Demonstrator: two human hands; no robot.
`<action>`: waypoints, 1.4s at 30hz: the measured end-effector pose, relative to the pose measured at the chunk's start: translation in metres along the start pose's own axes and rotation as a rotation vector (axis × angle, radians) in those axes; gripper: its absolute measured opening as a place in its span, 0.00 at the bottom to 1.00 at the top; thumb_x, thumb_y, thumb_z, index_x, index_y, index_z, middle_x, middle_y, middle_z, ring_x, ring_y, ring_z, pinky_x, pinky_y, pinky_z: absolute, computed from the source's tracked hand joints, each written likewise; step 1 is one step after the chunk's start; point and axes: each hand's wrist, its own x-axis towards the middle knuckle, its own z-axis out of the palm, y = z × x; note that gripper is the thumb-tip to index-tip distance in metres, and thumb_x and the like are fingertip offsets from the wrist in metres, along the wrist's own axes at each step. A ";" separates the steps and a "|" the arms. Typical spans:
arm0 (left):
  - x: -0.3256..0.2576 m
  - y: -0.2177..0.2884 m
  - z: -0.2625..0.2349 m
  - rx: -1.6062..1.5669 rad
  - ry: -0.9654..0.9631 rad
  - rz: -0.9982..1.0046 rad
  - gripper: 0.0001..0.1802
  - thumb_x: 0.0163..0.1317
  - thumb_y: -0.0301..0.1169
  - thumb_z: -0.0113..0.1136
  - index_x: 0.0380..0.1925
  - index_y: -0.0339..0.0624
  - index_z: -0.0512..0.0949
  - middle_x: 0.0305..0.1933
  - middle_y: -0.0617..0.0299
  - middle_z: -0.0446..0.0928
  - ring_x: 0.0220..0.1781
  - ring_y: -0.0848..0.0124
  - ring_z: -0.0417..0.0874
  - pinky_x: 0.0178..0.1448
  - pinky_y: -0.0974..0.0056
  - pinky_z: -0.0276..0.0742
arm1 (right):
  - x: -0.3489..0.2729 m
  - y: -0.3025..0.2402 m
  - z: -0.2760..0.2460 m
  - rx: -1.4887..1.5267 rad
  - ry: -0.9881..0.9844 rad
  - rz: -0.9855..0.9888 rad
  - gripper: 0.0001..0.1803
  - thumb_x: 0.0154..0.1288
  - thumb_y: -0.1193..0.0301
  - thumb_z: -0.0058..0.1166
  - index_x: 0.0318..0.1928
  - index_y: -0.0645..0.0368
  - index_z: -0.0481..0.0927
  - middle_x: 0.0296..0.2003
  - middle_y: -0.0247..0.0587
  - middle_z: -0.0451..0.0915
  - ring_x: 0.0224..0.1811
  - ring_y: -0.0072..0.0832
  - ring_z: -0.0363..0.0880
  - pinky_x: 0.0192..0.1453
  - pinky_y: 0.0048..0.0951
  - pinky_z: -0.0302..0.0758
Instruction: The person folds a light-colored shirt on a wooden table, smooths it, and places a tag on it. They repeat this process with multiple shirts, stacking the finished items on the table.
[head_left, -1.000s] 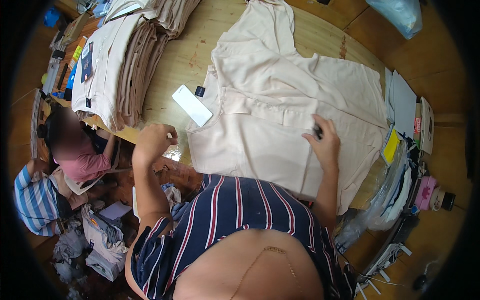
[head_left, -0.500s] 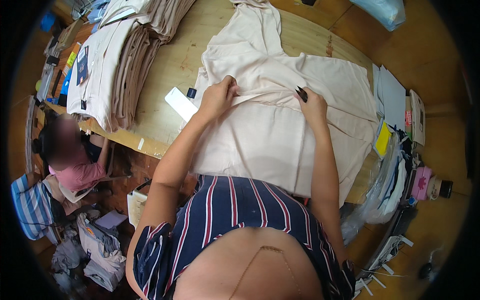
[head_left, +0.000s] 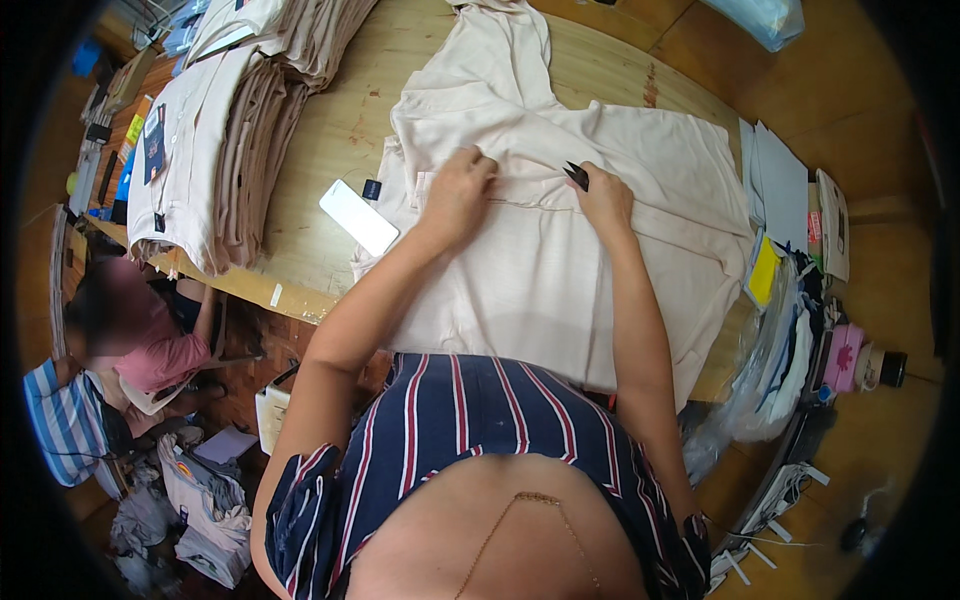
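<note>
A pale pink garment (head_left: pixel 530 270) lies spread over the table, its gathered seam running crosswise between my hands. The fingers of my left hand (head_left: pixel 459 192) are curled closed on the cloth at this seam, pinching a fold. My right hand (head_left: pixel 607 200) grips small dark thread snips (head_left: pixel 576 176), blades pointing up and to the left, while its fingers rest at the seam too. Beside my left forearm lies a white rectangular card or slab (head_left: pixel 358 217), overlapping the garment's edge. Near it sits a small dark label (head_left: pixel 371 189).
Tall stacks of folded pale garments (head_left: pixel 190 160) with tags stand on the table (head_left: pixel 330 130) at left. A person in a pink top (head_left: pixel 155 345) sits beyond its left edge. Papers (head_left: pixel 775 185) and plastic-wrapped items (head_left: pixel 745 410) line the right side.
My left hand has slid right along the seam, and my right hand has moved a little left, so they are closer together. The snips stay in my right hand.
</note>
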 end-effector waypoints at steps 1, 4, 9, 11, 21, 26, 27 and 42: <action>0.000 0.009 0.007 -0.128 -0.032 -0.028 0.07 0.45 0.25 0.56 0.27 0.35 0.74 0.31 0.50 0.72 0.33 0.55 0.74 0.38 0.59 0.70 | 0.000 0.000 0.002 -0.001 0.000 0.001 0.09 0.55 0.64 0.51 0.32 0.56 0.74 0.27 0.44 0.78 0.30 0.42 0.77 0.33 0.41 0.70; 0.006 0.023 0.029 -0.275 -0.127 -0.194 0.07 0.44 0.24 0.57 0.26 0.36 0.78 0.30 0.51 0.73 0.31 0.57 0.75 0.36 0.60 0.71 | 0.000 0.003 0.004 -0.012 0.028 -0.009 0.09 0.54 0.65 0.51 0.34 0.55 0.74 0.28 0.44 0.77 0.30 0.42 0.76 0.33 0.41 0.71; 0.006 0.010 0.035 -0.340 -0.202 -0.291 0.04 0.49 0.25 0.56 0.26 0.38 0.78 0.26 0.55 0.76 0.26 0.64 0.77 0.32 0.65 0.71 | -0.010 -0.008 -0.003 -0.015 0.185 0.040 0.14 0.55 0.64 0.51 0.41 0.54 0.71 0.30 0.45 0.74 0.32 0.42 0.76 0.34 0.41 0.70; 0.008 0.011 0.033 -0.386 -0.196 -0.317 0.04 0.51 0.24 0.55 0.26 0.36 0.78 0.26 0.56 0.77 0.25 0.68 0.77 0.31 0.68 0.70 | -0.017 -0.017 -0.015 0.132 0.210 0.095 0.17 0.55 0.63 0.51 0.45 0.54 0.68 0.34 0.46 0.74 0.35 0.43 0.75 0.37 0.39 0.70; 0.011 -0.003 0.041 -0.953 0.021 -0.637 0.09 0.61 0.26 0.43 0.24 0.34 0.70 0.20 0.61 0.73 0.21 0.76 0.74 0.26 0.71 0.69 | -0.039 -0.033 -0.003 0.601 -0.286 0.097 0.18 0.55 0.64 0.53 0.40 0.64 0.68 0.37 0.47 0.75 0.41 0.38 0.75 0.43 0.33 0.69; 0.007 -0.005 -0.020 -1.227 -0.296 -0.520 0.10 0.60 0.25 0.44 0.21 0.37 0.70 0.20 0.62 0.73 0.21 0.76 0.73 0.27 0.70 0.69 | -0.046 -0.026 -0.010 0.636 -0.161 0.095 0.17 0.53 0.66 0.55 0.39 0.65 0.70 0.34 0.45 0.77 0.36 0.35 0.76 0.41 0.32 0.70; 0.004 0.005 -0.053 -0.917 -0.563 -0.298 0.09 0.59 0.26 0.46 0.20 0.37 0.71 0.17 0.63 0.72 0.21 0.76 0.73 0.28 0.70 0.69 | -0.049 -0.008 -0.010 0.608 0.025 0.053 0.17 0.52 0.68 0.55 0.40 0.64 0.71 0.33 0.44 0.77 0.34 0.33 0.75 0.40 0.31 0.70; -0.013 -0.021 -0.046 0.288 -0.399 0.111 0.10 0.44 0.28 0.56 0.29 0.42 0.72 0.34 0.61 0.70 0.39 0.66 0.71 0.43 0.62 0.63 | -0.048 0.009 -0.028 0.227 -0.143 -0.037 0.13 0.50 0.73 0.55 0.39 0.55 0.76 0.37 0.34 0.73 0.37 0.32 0.75 0.40 0.30 0.70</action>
